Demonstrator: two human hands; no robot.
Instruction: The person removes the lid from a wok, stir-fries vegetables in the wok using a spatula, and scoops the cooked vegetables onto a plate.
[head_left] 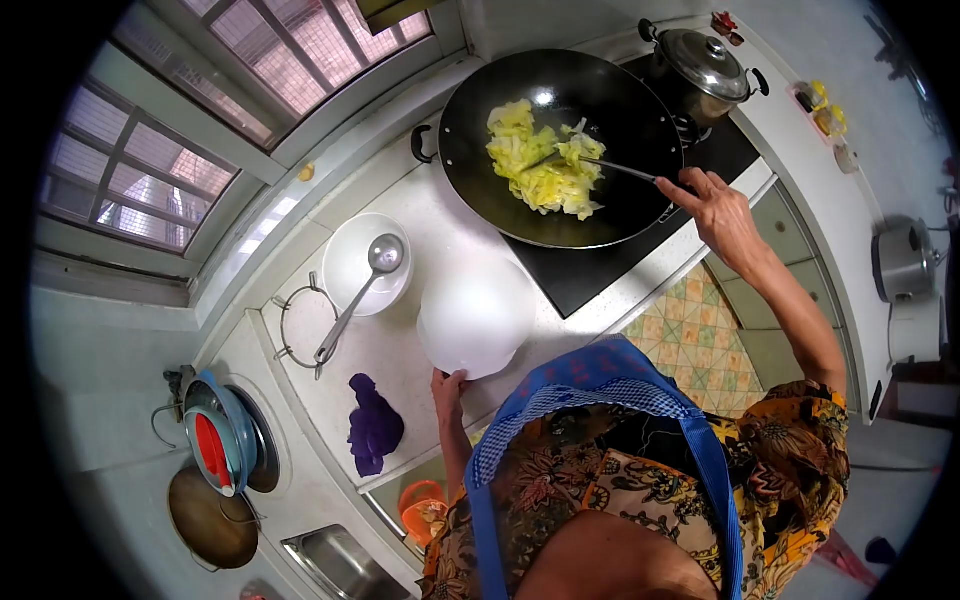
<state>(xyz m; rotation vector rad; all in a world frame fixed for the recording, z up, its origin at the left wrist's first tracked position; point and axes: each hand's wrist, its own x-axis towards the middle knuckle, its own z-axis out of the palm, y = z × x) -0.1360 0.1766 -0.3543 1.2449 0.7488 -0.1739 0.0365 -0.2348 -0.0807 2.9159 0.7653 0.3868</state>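
A large black wok [560,85] stands on the stove with chopped yellow-green cabbage [545,165] in it. My right hand [715,210] is closed around the handle of a metal spatula [620,168], whose blade end is among the cabbage. At the counter's front edge my left hand [450,395] grips the near rim of a white dish [478,315]; whether it is a deep plate or a bowl I cannot tell. Beside that dish sits a white bowl [345,255] with a metal ladle [385,255] resting across it.
A lidded steel pot [705,65] stands behind the wok at the right. On the counter lie a purple cloth [375,425] and a wire ring stand [285,320]. Stacked basins [245,425], a brown pan [205,515] and a sink [345,565] are at the lower left.
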